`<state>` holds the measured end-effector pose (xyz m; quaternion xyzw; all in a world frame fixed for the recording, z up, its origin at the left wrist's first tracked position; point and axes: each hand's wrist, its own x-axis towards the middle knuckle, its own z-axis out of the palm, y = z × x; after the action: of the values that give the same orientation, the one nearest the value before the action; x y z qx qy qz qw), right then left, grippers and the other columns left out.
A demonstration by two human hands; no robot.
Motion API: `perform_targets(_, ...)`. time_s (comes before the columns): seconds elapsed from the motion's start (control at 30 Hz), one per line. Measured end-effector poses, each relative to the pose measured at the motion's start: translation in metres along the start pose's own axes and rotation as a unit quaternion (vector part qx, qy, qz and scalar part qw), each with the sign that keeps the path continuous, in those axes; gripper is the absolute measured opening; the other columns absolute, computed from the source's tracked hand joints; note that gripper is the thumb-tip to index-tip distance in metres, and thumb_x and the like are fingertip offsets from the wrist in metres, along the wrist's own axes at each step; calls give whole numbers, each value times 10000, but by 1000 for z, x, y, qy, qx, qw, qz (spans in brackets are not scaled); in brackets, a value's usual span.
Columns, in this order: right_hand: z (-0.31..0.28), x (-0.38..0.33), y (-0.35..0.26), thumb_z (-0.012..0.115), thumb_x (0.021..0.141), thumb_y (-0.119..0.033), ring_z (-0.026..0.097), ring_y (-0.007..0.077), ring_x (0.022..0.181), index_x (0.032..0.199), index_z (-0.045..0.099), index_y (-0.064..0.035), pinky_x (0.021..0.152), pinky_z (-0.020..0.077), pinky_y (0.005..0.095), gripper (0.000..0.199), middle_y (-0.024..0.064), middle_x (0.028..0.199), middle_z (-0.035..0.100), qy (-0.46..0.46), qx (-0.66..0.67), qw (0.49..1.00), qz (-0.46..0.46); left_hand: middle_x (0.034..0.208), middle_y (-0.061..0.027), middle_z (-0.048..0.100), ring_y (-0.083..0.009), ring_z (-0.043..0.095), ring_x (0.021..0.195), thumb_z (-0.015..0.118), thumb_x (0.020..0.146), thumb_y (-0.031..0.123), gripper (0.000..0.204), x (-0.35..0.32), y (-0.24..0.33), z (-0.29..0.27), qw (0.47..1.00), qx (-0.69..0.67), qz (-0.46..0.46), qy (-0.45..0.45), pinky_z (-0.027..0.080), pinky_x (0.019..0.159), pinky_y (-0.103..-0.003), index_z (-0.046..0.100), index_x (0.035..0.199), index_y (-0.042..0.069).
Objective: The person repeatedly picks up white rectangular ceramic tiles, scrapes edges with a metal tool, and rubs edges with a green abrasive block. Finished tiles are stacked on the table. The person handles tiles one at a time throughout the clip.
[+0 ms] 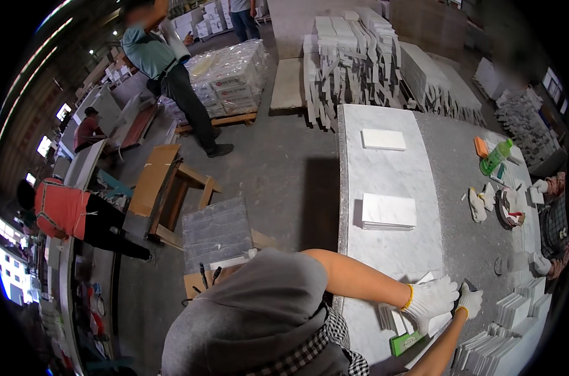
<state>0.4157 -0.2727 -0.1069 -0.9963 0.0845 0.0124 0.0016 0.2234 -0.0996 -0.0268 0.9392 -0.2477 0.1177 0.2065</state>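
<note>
Both my hands wear white knitted gloves with yellow cuffs and work close together over the right-hand bench. My left hand [433, 299] is closed over a white tile [440, 323], most of which the glove hides. Just right of it, my right hand [470, 302] has its fingers bent beside a small dark thing [467, 286]; what it grips is too small to make out. Below my left hand, several white tiles [391, 318] stand on edge, next to a green box [406, 343].
On the marble-topped bench [391, 169] lie a tile stack [388, 212] and another white tile [383, 140]. A green bottle [496, 156], loose gloves [479, 203] and tile rows [491, 351] are further right. A person [178, 75] stands by a wrapped pallet [231, 78]. Someone's gloved hands [540, 263] show at the right edge.
</note>
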Motion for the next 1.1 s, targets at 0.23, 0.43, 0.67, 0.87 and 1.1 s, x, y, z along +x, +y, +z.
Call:
perform_targets(0.23, -11, -10, 39, 738, 901, -216, 661, 224, 976, 1383, 572, 71, 895, 522, 344, 585, 135, 1119, 732, -165, 664, 729, -10, 782, -177, 678, -358, 646, 819, 813, 526, 539, 492, 5, -2, -11, 998, -40, 25, 34, 514, 784, -477, 740, 699, 85)
perform_targets(0.43, -99, -167, 53, 659, 947, -235, 678, 291, 1095, 1193, 745, -98, 952, 523, 365, 295, 158, 1180, 710, 152, 388, 889, -191, 1206, -201, 588, -354, 513, 1189, 807, 578, 679, 849, 12, -7, -19, 995, 16, 74, -60, 409, 1009, -502, 689, 1084, 8)
perform_targets(0.67, -82, -245, 71, 646, 827, -73, 626, 366, 1099, 1228, 682, -103, 951, 518, 439, 404, 157, 1181, 659, 226, 232, 899, -294, 1320, -148, 597, -342, 506, 1235, 789, 586, 621, 776, 22, 0, -21, 986, 27, 91, -135, 402, 1030, -475, 710, 1095, 41)
perform_targets(0.87, -71, -267, 73, 672, 728, 5, 606, 357, 1138, 1254, 666, -155, 954, 516, 465, 549, 146, 1208, 636, 192, 151, 921, -303, 1279, -95, 649, -327, 523, 1212, 783, 588, 604, 768, 24, -2, -23, 984, 13, 96, -150, 409, 1016, -463, 704, 1114, 49)
perform_targets(1.1, -49, -235, 69, 642, 728, 14, 569, 424, 1179, 1281, 670, -144, 999, 488, 503, 576, 214, 1311, 593, 241, 216, 897, -300, 1271, -105, 663, -335, 520, 1230, 802, 565, 564, 807, 24, -3, -21, 984, 15, 93, -153, 400, 1059, -462, 689, 1170, 43)
